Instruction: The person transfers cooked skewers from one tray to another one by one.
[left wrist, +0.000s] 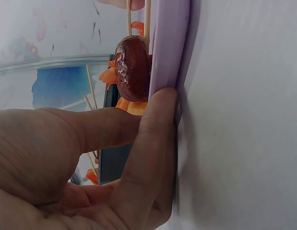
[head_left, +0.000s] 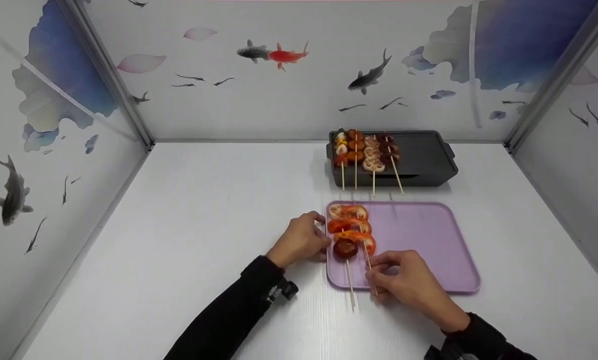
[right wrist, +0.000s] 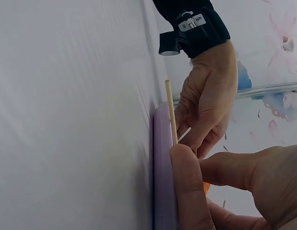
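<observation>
Near the front of a lilac tray (head_left: pixel 419 250), my right hand (head_left: pixel 409 280) pinches the wooden stick of a shrimp skewer (head_left: pixel 351 223), thumb against fingers. The orange-and-white shrimp pieces lie over the tray's left part. Beside them is a second skewer with a glossy brown round piece (head_left: pixel 345 248), its bare stick reaching past the tray's front edge. My left hand (head_left: pixel 301 237) grips the tray's left rim, and the left wrist view shows its fingertips (left wrist: pixel 162 103) against that rim, close to the brown piece (left wrist: pixel 133 69).
Behind the tray stands a dark grey grill box (head_left: pixel 424 155) with several skewers (head_left: pixel 373 152) lying across its left half, sticks pointing forward. White walls (head_left: pixel 299 100) with painted fish enclose the white table (head_left: pixel 203 200) on the left, back and right.
</observation>
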`<state>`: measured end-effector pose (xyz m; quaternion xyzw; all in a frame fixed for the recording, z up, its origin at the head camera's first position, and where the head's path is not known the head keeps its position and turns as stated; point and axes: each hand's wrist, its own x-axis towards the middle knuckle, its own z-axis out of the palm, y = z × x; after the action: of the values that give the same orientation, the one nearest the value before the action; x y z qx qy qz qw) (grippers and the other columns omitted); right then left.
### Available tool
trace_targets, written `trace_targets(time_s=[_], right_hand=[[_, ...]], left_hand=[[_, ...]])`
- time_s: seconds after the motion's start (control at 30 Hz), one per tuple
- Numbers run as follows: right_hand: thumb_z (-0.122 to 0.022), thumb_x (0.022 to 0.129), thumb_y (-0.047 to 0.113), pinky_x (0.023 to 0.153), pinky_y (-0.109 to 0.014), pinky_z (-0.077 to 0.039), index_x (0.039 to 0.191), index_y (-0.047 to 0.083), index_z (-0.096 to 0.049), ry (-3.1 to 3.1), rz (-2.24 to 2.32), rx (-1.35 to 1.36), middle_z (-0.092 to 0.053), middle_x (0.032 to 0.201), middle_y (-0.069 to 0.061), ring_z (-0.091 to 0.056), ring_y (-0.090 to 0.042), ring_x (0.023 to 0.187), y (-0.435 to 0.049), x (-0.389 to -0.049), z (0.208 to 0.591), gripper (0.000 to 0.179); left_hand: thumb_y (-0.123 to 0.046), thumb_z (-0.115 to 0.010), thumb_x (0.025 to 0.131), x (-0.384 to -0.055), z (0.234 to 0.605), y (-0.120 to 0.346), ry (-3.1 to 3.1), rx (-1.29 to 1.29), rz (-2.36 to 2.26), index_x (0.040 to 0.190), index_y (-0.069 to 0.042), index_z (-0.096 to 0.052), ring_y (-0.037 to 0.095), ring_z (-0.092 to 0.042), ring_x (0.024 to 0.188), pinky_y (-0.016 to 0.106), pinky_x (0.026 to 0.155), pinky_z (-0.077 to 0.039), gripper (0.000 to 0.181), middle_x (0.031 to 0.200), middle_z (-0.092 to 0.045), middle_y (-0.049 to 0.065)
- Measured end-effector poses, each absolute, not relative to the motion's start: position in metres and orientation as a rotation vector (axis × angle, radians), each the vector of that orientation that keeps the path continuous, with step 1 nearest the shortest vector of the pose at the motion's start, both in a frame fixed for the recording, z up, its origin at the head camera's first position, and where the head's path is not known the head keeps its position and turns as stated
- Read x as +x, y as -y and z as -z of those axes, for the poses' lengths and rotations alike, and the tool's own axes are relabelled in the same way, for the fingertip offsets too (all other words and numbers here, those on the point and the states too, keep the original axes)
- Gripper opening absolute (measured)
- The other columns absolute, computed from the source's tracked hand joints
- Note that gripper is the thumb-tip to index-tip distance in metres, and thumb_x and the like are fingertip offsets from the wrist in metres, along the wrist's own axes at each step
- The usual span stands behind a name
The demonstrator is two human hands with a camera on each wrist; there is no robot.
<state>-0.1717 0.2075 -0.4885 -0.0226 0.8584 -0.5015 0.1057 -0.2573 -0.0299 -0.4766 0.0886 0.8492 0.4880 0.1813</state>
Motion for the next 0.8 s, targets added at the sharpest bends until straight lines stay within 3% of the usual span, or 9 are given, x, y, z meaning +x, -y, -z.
trace_targets(time_s=[0.47,0.8], right_hand=[[-0.077,0.076,0.030,0.052,-0.034,-0.059,0.100,0.008,-0.069,-2.487,1.459,-0.079,-0.069,0.082,-0.007,-0.068,-0.021,0.060,-0.2085,-0.1698,0.4846,0.033],[-0.074,0.078,0.038,0.048,-0.030,-0.056,0.094,0.019,-0.070,-2.641,1.317,-0.132,-0.069,0.079,0.001,-0.066,-0.016,0.058,-0.2099,-0.1698,0.4796,0.025]], left_hand=[[-0.009,-0.065,0.080,-0.2582,0.4793,0.0310,-2.410,0.264,-1.366,0.125,-0.004,-0.047,0.021,-0.070,0.063,0.032,0.057,-0.059,0.049,0.082,-0.068,0.004],[-0.006,-0.064,0.080,-0.2574,0.4771,0.0313,-2.373,0.267,-1.422,0.125,-0.002,-0.046,0.023,-0.070,0.063,0.034,0.057,-0.059,0.049,0.084,-0.068,0.007]])
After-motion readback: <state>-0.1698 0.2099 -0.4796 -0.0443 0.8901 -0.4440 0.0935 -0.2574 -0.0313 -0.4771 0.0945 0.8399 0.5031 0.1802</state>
